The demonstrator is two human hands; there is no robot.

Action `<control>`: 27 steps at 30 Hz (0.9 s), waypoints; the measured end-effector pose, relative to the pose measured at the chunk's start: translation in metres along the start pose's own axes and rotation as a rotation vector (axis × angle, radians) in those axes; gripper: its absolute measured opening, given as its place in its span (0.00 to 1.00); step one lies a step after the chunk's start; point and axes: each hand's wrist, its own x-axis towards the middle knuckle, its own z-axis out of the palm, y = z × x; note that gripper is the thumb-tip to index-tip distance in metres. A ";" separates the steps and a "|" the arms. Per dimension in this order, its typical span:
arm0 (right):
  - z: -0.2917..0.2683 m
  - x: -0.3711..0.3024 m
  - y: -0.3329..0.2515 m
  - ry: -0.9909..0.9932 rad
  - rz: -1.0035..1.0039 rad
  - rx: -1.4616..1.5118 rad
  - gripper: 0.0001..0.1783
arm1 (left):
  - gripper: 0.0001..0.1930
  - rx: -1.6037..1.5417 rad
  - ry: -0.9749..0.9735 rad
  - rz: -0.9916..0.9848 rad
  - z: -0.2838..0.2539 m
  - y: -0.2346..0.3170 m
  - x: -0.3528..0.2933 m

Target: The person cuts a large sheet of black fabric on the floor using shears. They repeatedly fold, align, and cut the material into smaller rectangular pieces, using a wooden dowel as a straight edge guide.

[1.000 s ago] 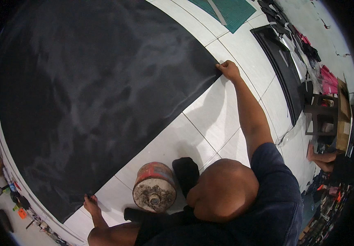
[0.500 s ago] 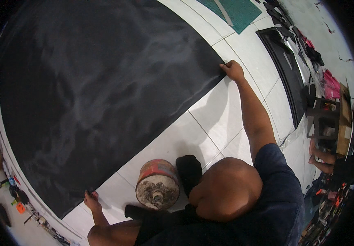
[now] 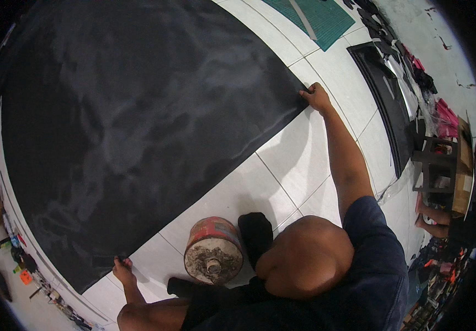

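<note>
A large black sheet of smooth, slightly shiny material [image 3: 138, 121] is spread over the tiled floor on the left, rippled across its middle. My right hand [image 3: 316, 99], arm stretched out, pinches the sheet's right corner between thumb and fingers. Down at the lower left, my left hand [image 3: 123, 271] is closed at the near edge of the sheet, close to its lower corner. Something small and dark shows at its fingertips, too small to tell from the sheet. The near edge runs fairly straight between both hands.
A worn red can-shaped container [image 3: 213, 254] stands by my black-covered foot [image 3: 255, 234]. Farther off lie a green cutting mat [image 3: 326, 27] with a metal strip, a folded black piece [image 3: 378, 94] and piled scraps. Another person's bare feet [image 3: 431, 218] show at right, beside a dark stool [image 3: 435, 160].
My right hand and the sheet's corner have shifted very slightly right. The whole view has moved a little; my left hand keeps its place on the edge.
</note>
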 end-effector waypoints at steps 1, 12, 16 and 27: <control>0.005 -0.002 0.004 0.057 -0.023 0.034 0.20 | 0.15 -0.006 -0.033 -0.009 -0.008 -0.005 0.010; 0.012 0.004 0.036 0.006 0.010 0.299 0.20 | 0.16 -0.044 -0.116 -0.040 -0.004 -0.002 0.008; 0.021 -0.001 0.027 0.085 -0.097 0.168 0.22 | 0.15 -0.117 -0.190 -0.047 -0.018 -0.005 0.011; 0.007 0.031 0.065 -0.053 -0.267 -0.021 0.20 | 0.19 -0.240 0.111 -0.138 -0.002 -0.001 0.010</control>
